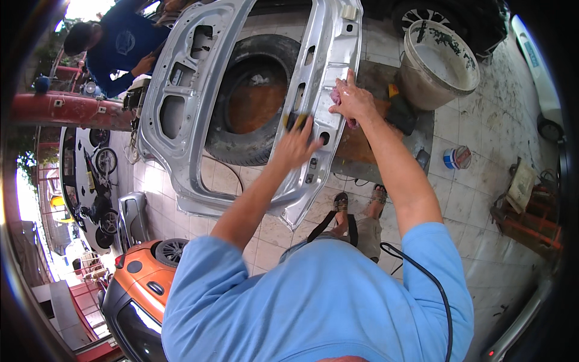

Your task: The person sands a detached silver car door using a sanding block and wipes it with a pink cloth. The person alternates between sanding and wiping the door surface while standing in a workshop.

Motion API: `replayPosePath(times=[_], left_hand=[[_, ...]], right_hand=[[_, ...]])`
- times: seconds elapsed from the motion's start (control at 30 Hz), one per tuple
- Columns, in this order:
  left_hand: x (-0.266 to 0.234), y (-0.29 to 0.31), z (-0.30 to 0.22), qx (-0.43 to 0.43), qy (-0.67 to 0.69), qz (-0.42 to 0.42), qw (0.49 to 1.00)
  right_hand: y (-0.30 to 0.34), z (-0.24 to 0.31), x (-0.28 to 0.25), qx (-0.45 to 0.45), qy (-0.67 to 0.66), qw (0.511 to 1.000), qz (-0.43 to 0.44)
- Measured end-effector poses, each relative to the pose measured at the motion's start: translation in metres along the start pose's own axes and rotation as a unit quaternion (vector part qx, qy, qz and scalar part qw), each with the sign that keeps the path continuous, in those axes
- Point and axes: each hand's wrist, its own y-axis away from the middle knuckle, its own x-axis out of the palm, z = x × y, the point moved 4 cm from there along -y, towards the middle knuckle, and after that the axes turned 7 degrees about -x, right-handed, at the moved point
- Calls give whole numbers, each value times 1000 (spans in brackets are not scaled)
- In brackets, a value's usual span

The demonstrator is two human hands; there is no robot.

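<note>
A bare silver car door panel (332, 66) with large window-like openings lies flat in front of me. My left hand (293, 148), slightly blurred, is on its near right rail. Under those fingers is a small black and yellow block (294, 120), its exact kind unclear. My right hand (357, 102) presses a crumpled pink rag (336, 96) against the panel's right edge, fingers bent around the cloth and the index finger pointing away. Through the panel's opening a black tyre (256, 49) shows beneath it.
Right of the panel stands a stained white bucket (431, 90), with a small paint can (456, 158) nearer me. A co-worker in a dark blue shirt (123, 45) is at the far left. An orange car (142, 271) stands near left. A black hose (431, 274) crosses my right side.
</note>
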Motion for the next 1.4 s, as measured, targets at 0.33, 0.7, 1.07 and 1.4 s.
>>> replayPosePath(times=[0.33, 0.7, 1.07, 1.4], left_hand=[[-14, 163, 1, 10, 14, 20, 1000], [5, 34, -11, -107, 138, 92, 980], [-6, 76, -32, -56, 126, 53, 989], [-9, 162, -43, -85, 58, 140, 985]], right_hand=[[-4, -3, 1, 4, -17, 1000, 24], [-2, -2, 3, -2, -7, 1000, 1], [-6, -2, 3, 5, 10, 1000, 2], [-12, -7, 6, 9, 13, 1000, 4]])
